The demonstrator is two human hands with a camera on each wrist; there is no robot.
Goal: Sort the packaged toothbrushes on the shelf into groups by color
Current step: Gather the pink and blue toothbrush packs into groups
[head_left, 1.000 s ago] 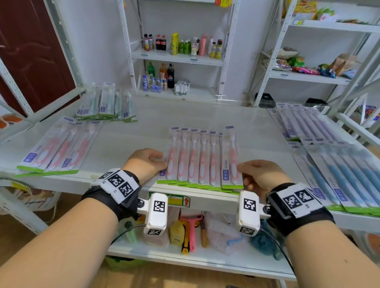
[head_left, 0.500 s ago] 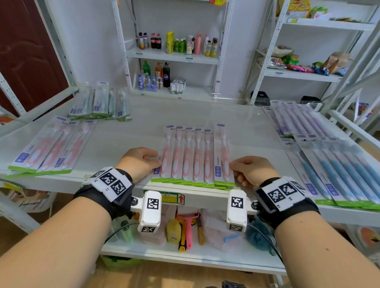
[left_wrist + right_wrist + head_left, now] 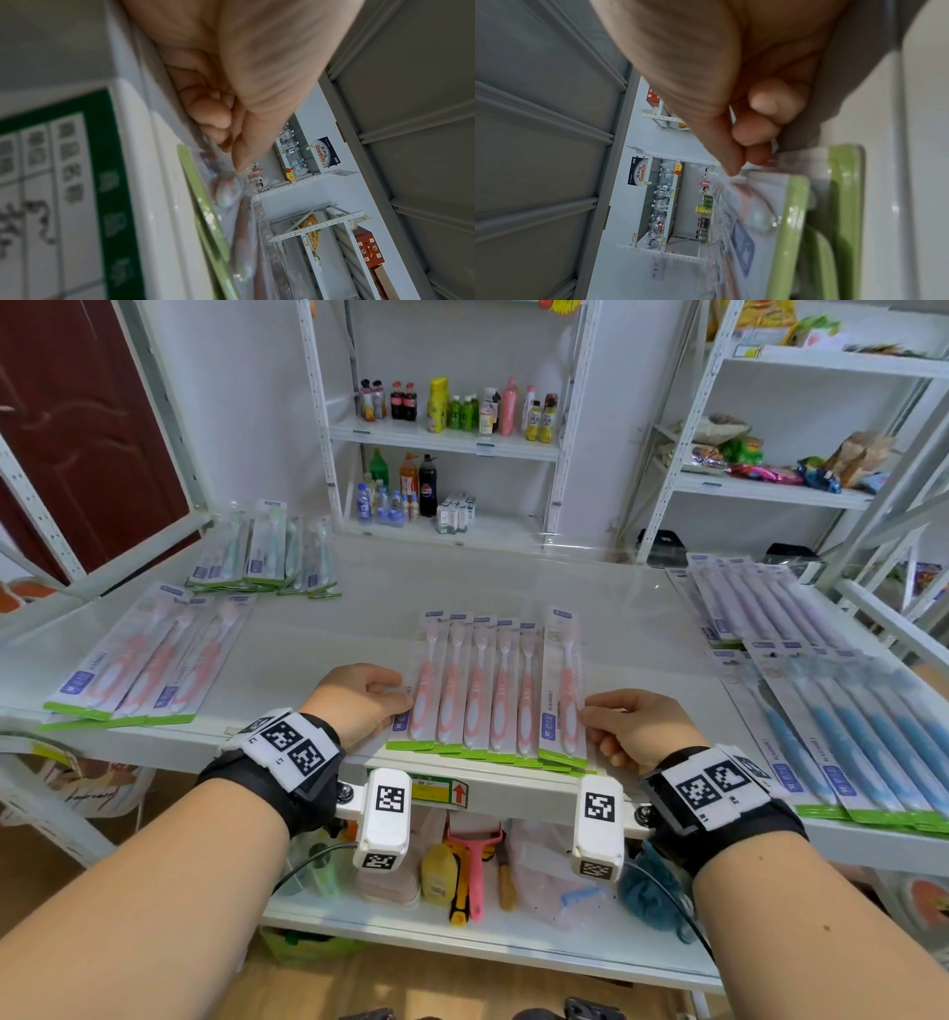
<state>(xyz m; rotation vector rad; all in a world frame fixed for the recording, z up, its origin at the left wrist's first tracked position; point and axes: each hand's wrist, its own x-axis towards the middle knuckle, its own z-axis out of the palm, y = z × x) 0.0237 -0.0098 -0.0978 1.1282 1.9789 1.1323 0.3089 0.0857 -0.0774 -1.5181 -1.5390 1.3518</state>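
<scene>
A row of several pink toothbrush packs [image 3: 488, 690] lies overlapped at the front middle of the white shelf [image 3: 359, 608]. My left hand [image 3: 359, 698] is at the row's left edge, thumb on top of the outer pack and fingers curled beside it. My right hand [image 3: 626, 726] holds the right edge the same way. The left wrist view shows the thumb tip of my left hand [image 3: 231, 101] pressing the clear plastic of a pack [image 3: 231, 203]. In the right wrist view my right hand [image 3: 731, 121] pinches the edge of a green-trimmed pack [image 3: 757, 213].
Other groups lie on the shelf: pink packs [image 3: 149, 660] at front left, green packs [image 3: 267, 557] at back left, purple packs [image 3: 755, 603] at back right, blue packs [image 3: 862, 731] at front right. Bottles stand on a rack [image 3: 452, 439] behind.
Both hands have closed in on the two sides of the pink row. The rightmost pack has slid closer to the others, so the row is tighter.
</scene>
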